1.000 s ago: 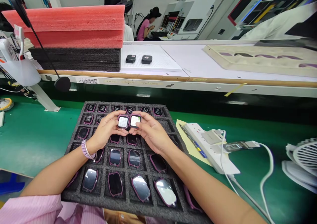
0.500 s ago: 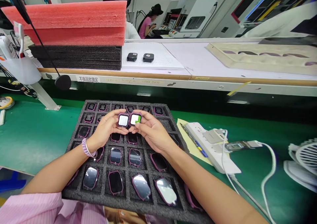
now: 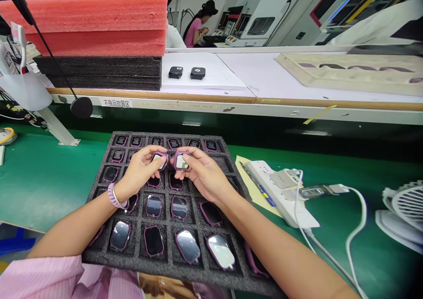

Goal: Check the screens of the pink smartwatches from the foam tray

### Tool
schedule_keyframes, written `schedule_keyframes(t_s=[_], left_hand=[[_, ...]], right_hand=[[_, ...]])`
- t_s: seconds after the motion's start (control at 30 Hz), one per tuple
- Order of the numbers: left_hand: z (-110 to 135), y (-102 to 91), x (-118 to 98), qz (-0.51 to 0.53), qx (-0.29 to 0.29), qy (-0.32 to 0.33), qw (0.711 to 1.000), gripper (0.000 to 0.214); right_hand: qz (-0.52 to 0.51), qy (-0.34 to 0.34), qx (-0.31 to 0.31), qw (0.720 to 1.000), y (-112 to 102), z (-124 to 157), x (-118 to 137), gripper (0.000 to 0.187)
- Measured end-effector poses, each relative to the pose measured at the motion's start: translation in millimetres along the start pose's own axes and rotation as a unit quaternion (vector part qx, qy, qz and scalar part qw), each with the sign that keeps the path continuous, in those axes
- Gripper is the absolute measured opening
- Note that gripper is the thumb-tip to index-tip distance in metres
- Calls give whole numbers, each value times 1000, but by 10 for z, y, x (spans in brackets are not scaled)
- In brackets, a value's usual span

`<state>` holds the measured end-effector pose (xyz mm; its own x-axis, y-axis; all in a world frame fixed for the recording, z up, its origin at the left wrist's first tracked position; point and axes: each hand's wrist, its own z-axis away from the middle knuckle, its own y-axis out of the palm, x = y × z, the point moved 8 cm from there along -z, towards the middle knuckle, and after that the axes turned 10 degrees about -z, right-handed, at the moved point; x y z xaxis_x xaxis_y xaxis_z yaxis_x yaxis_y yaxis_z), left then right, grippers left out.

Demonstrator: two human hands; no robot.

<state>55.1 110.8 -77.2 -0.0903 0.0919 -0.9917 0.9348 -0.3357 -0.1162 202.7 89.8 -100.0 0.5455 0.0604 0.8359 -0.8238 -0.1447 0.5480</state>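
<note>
A black foam tray point(image 3: 99, 188) lies on the green mat in front of me, its pockets filled with several purple-rimmed smartwatch bodies point(image 3: 153, 241). My left hand point(image 3: 140, 171) holds one lit watch body point(image 3: 160, 159) over the tray's middle rows. My right hand point(image 3: 203, 175) holds a second lit watch body point(image 3: 181, 161) right beside it, thumb on the screen. Both watches are tilted away from me, side by side and almost touching.
A white power strip point(image 3: 280, 193) with plugs and cables lies right of the tray, and a white fan point(image 3: 401, 213) stands at the far right. Behind runs a raised shelf carrying pink and black foam sheets point(image 3: 95, 39), two black devices point(image 3: 187, 72) and a beige tray point(image 3: 350, 72). People work in the background.
Both hands have lowered and tilted the two watches away, so their lit screens show less. The right watch's screen showed a green patch half a second ago; my thumb now covers part of it.
</note>
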Motion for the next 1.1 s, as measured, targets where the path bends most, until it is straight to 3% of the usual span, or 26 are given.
schedule_keyframes(t_s=[0.7,0.87,1.1], left_hand=[[-4,87,-10,66,37,3,997,57],[-3,99,8,78,45,0,996,57],[-1,92,4,69,48,3,996,53]], right_hand=[[7,-21,9,1000,22,3,26,53],[10,-16,-14,1000,-26,-4,20,44],[16,-8,-20,1000,-31,-4,21,46]])
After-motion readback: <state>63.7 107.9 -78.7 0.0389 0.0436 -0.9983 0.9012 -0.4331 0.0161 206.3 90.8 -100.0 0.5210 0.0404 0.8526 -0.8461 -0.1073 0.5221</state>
